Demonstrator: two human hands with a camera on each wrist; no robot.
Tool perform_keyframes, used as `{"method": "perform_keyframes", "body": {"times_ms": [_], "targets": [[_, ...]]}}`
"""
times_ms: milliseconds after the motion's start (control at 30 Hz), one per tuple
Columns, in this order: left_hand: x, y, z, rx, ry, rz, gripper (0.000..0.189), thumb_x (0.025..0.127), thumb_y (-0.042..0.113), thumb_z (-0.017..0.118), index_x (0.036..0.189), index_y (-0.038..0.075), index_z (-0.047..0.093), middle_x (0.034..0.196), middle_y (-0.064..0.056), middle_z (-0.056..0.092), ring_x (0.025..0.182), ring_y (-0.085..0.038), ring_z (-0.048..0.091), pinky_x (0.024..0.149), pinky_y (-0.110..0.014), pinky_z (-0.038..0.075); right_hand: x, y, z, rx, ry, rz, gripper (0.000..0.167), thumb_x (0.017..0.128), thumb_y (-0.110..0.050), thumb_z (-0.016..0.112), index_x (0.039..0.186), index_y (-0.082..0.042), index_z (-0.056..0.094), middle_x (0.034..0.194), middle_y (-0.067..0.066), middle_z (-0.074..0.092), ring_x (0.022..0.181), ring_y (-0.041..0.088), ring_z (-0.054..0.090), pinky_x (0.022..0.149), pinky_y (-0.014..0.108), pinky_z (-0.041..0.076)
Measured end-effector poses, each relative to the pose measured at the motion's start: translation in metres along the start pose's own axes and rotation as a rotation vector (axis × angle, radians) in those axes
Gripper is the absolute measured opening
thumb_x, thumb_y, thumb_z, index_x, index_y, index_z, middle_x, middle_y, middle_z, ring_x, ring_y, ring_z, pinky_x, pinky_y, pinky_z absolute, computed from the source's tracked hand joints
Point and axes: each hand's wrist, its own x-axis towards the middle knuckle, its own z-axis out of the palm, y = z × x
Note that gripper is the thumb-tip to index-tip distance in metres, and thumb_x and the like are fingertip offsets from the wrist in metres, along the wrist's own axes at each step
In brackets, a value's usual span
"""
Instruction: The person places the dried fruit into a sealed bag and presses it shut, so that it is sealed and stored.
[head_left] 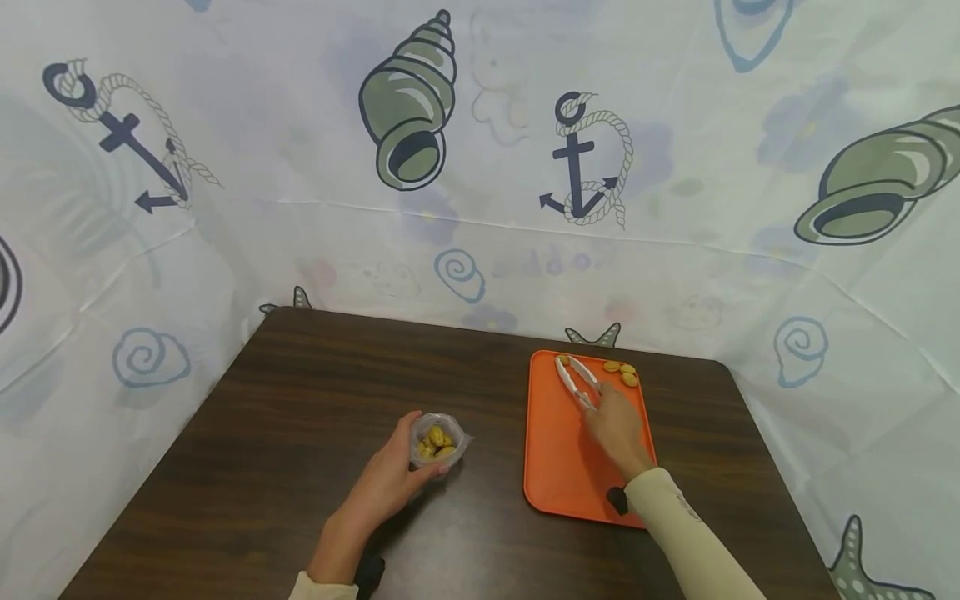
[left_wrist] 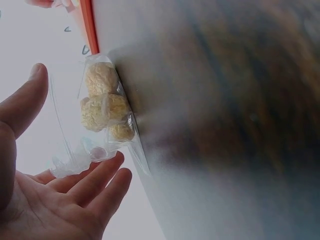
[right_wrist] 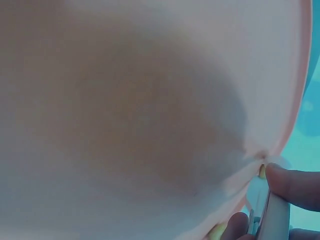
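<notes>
My left hand (head_left: 384, 483) holds a clear plastic bag (head_left: 459, 427) upright on the table, thumb and fingers spread around its mouth. Several wrinkled, yellowish-brown lumps (left_wrist: 102, 110) lie inside the bag. With my right hand (head_left: 619, 427) I grip white tongs (head_left: 567, 382) over the orange tray (head_left: 555, 471). The tongs' tips are around or beside a single lump (head_left: 564, 359) in the tray's far left corner; whether they pinch it is too small to tell. A few more lumps (head_left: 629, 380) sit at the tray's far right corner. In the right wrist view, thumb and fingers press on the tongs' arms.
The dark wood-grain table (head_left: 337, 367) carries the tray on its right side and the bag near its middle. Behind and beside the table hangs a pale cloth (head_left: 510, 250) printed with shells and anchors.
</notes>
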Motion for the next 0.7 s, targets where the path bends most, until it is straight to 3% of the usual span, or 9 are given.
{"method": "perform_keyframes", "body": {"times_ms": [133, 400, 700], "targets": [[0.000, 0.000, 0.001, -0.001, -0.007, -0.008, 0.097, 0.087, 0.048, 0.081, 0.160, 0.015, 0.027, 0.144, -0.018, 0.059, 0.123, -0.031, 0.062, 0.097, -0.054, 0.051, -0.002, 0.003, -0.002, 0.009, 0.004, -0.011, 0.039, 0.096, -0.020, 0.067, 0.126, 0.004, 0.061, 0.093, 0.018, 0.069, 0.075, 0.030, 0.061, 0.065, 0.046, 0.048], [0.001, 0.000, 0.001, -0.001, -0.009, -0.012, 0.097, 0.087, 0.047, 0.082, 0.160, 0.016, 0.026, 0.144, -0.018, 0.059, 0.124, -0.032, 0.062, 0.097, -0.054, 0.051, -0.015, 0.007, -0.006, 0.017, 0.001, -0.025, 0.045, 0.096, -0.021, 0.067, 0.133, 0.003, 0.061, 0.116, 0.023, 0.072, 0.095, 0.039, 0.069, 0.083, 0.057, 0.054], [0.000, 0.001, 0.000, 0.002, -0.007, -0.009, 0.097, 0.087, 0.046, 0.082, 0.160, 0.015, 0.026, 0.142, -0.018, 0.060, 0.121, -0.031, 0.063, 0.097, -0.054, 0.052, -0.027, 0.005, -0.009, 0.018, -0.011, -0.023, 0.044, 0.091, -0.012, 0.068, 0.133, 0.000, 0.061, 0.116, 0.019, 0.072, 0.091, 0.032, 0.067, 0.083, 0.054, 0.054]]}}
